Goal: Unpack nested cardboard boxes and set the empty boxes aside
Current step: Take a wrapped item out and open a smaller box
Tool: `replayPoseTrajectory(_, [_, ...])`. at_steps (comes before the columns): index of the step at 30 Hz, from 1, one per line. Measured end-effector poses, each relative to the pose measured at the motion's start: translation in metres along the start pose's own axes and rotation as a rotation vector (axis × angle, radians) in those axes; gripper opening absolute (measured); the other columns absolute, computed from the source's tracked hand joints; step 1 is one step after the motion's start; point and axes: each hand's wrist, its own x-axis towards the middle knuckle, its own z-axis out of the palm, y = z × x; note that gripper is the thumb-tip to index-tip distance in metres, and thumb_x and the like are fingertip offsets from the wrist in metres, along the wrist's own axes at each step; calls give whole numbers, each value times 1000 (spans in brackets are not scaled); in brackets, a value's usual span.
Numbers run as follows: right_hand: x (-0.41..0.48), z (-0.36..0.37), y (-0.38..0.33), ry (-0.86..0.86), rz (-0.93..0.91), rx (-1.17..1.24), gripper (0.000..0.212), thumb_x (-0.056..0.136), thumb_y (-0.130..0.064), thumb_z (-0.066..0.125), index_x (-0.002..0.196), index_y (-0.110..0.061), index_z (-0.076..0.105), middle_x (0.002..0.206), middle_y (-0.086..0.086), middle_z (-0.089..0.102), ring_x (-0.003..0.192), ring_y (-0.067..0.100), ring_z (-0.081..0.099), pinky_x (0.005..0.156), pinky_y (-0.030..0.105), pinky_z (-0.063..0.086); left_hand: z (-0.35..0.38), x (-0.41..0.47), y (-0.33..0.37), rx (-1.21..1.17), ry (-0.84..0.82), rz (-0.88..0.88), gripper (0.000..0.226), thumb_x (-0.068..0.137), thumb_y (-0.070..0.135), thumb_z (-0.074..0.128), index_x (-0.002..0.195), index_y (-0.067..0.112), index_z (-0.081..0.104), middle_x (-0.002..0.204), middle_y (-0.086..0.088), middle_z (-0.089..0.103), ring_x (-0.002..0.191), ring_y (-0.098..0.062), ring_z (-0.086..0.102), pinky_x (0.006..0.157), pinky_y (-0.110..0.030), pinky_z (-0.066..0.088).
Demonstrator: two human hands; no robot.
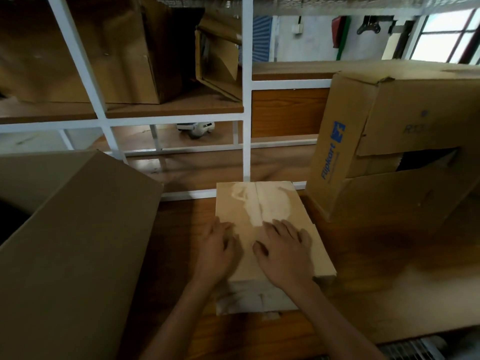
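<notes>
While both hands are pressing flat on its lid, the small cardboard box (262, 224) is sitting closed on the wooden worktop (363, 255), directly under the palms. The left hand (218, 252) is resting at the lid's left edge, with its fingers spread and lying partly over the side; the right hand (285, 252) is lying just right of the centre seam. Neither grip is clenching anything: both are lying released and flat, in contact with the cardboard but grasping nothing. In my judgement the hands are placed this way to steady the box and to find the seam between the top flaps before lifting them, since the fingertips are pointing along the taped strip where paper appears torn away.

To the left of the left hand, a large plain box (78, 242) is lying tilted, close to the small box but apart from it; its opening is not visible, so whether it is empty cannot be told. To the right of the right hand and beyond it, a printed shipping box (389, 152) is lying on its side with loose flaps and a dark gap, which suggests it is already opened and set aside. Beyond the fingertips, a white shelf frame (246, 100) is carrying further boxes (78, 61), apparently stored.

Judged from this layout, the small box is the inner item now being opened. The next move is calling for fingers under a flap edge; the torn tape surface may resist.
</notes>
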Motion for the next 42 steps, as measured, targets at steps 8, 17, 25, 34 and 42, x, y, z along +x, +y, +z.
replayPoseTrajectory(8, [0, -19, 5, 71, -21, 87, 61, 87, -47, 39, 144, -26, 41, 135, -2, 47, 130, 21, 39, 112, 45, 25, -11, 1, 23, 151, 117, 123, 28, 101, 32, 44, 119, 17, 59, 133, -5, 52, 124, -21, 42, 99, -40, 44])
replayPoseTrajectory(17, [-19, -85, 27, 213, -133, 75, 47, 82, -55, 59, 126, -35, 59, 126, -8, 55, 121, 15, 46, 108, 41, 30, -67, -25, 87, 116, 65, 266, 10, 96, 23, 56, 88, 28, 59, 84, 11, 63, 77, -2, 59, 67, -14, 41])
replayPoseTrajectory(25, [-78, -118, 51, 53, -271, 178, 27, 90, -54, 57, 95, -30, 68, 88, -14, 66, 79, 3, 55, 80, 27, 48, -70, -75, 131, 166, -303, 124, 15, 94, 29, 61, 88, 18, 69, 90, 2, 67, 84, -10, 63, 79, -28, 54])
replayPoseTrajectory(34, [-134, -76, 80, -255, -451, 220, 39, 85, -53, 58, 114, -29, 66, 115, -6, 66, 103, 11, 58, 94, 30, 45, 2, -127, 102, 487, -284, 102, 25, 87, 36, 63, 111, 30, 65, 112, 8, 58, 109, -16, 57, 90, -33, 52])
replayPoseTrajectory(42, [-122, -66, 80, -226, -402, 152, 48, 96, -37, 49, 140, -20, 46, 146, 1, 47, 133, 20, 41, 114, 37, 31, 37, -142, 107, 538, -234, 259, 66, 86, 36, 64, 146, 23, 40, 155, -4, 36, 143, -26, 31, 119, -38, 26])
